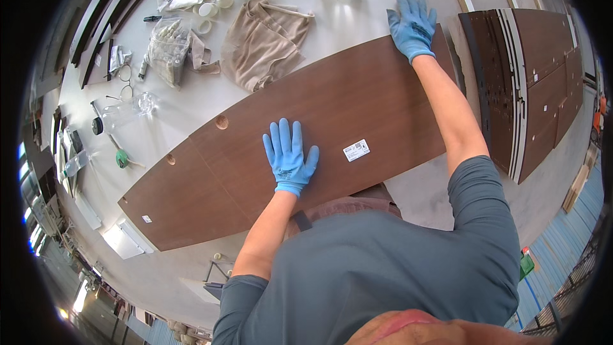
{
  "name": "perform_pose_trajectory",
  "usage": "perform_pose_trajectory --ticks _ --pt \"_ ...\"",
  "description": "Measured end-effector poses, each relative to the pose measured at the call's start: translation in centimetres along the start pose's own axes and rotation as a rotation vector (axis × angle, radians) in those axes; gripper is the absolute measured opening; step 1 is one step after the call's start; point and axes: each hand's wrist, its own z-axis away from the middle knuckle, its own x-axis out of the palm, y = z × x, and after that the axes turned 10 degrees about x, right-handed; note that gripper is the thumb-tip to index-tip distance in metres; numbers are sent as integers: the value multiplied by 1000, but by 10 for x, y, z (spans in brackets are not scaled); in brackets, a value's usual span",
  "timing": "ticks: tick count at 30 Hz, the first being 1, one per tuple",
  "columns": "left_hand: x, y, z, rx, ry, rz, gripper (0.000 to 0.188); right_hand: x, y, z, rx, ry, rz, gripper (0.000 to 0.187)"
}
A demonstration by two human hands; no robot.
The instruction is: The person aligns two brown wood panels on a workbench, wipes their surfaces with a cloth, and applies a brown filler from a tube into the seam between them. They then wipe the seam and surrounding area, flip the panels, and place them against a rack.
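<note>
- Desk (191, 105), pale and broad, carried everything; its far-left corner was crowded with small things, its right part lay bare up to a separate stack of dark panels (543, 89) beyond the right edge.
- Panel (287, 134), a long brown wood-grain board, lay flat on the desk with its long axis running from the near-left edge up toward the far-right corner, so it stretched across in front of the person rather than away from them. A second, shorter brown board (179, 201) butted against its left end, near the desk's near-left edge.
- Cloth (265, 41), beige and crumpled, sat just beyond the panel's far long edge, toward the middle of the desk's far side.
- Right hand (412, 24), blue-gloved, lay open with fingers spread over the panel's far-right end, the arm stretched out; it clamped on nothing.
- Left hand (288, 156), also blue-gloved, pressed flat and open on the panel's middle, closer to the body. The hands were well apart along the board, the left being the nearer to its centre.
- Bag of small parts (169, 51) lay near the far-left corner, well clear of both hands.
- Label (356, 150), a small white sticker, sat on the panel just right of the left hand.
- Holes (221, 122), round, were cut near the panel's left end.
</note>
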Motion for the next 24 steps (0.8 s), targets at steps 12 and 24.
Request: perform_pose_trajectory --ticks 12,24 --pt "-1 -1 0 -4 5 17 82 -66 27 22 -25 -174 -404 39" --pt "-2 -1 0 6 40 41 82 -87 10 22 -94 -393 -169 36"
